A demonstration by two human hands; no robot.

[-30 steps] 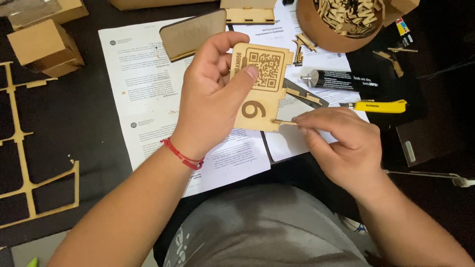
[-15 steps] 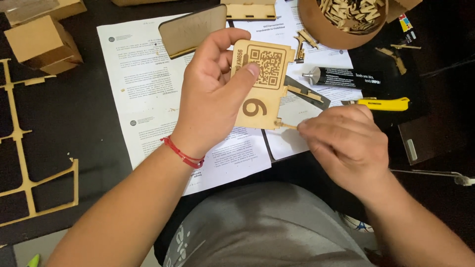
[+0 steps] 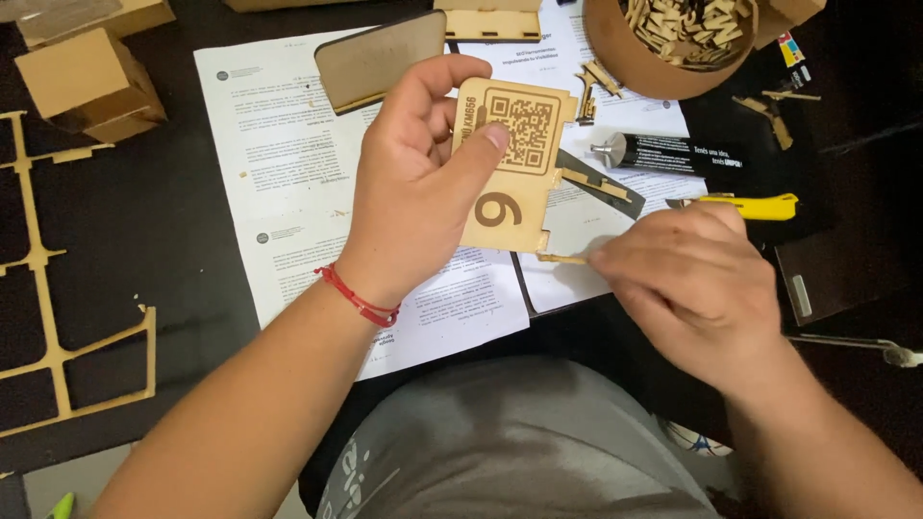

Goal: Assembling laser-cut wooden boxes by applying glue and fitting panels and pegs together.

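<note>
My left hand (image 3: 415,192) grips a flat laser-cut wooden panel (image 3: 510,163) with an engraved square code and a large numeral, thumb across its face. A red cord bracelet circles that wrist. My right hand (image 3: 687,279) pinches a thin wooden stick (image 3: 561,258) whose tip touches the panel's lower right corner. Both hands hover above printed paper sheets (image 3: 279,163) on a dark table (image 3: 135,240).
A round wooden bowl (image 3: 630,58) of small wooden pieces sits at the top right. Beside it lie a black glue tube (image 3: 668,152), a yellow utility knife (image 3: 745,205), another wooden panel (image 3: 380,58), small wooden boxes (image 3: 82,82) and a leftover cut frame (image 3: 43,288) at left.
My right hand has shifted slightly right and down with the stick, its tip staying at the panel's lower edge. The left hand and panel hold nearly still.
</note>
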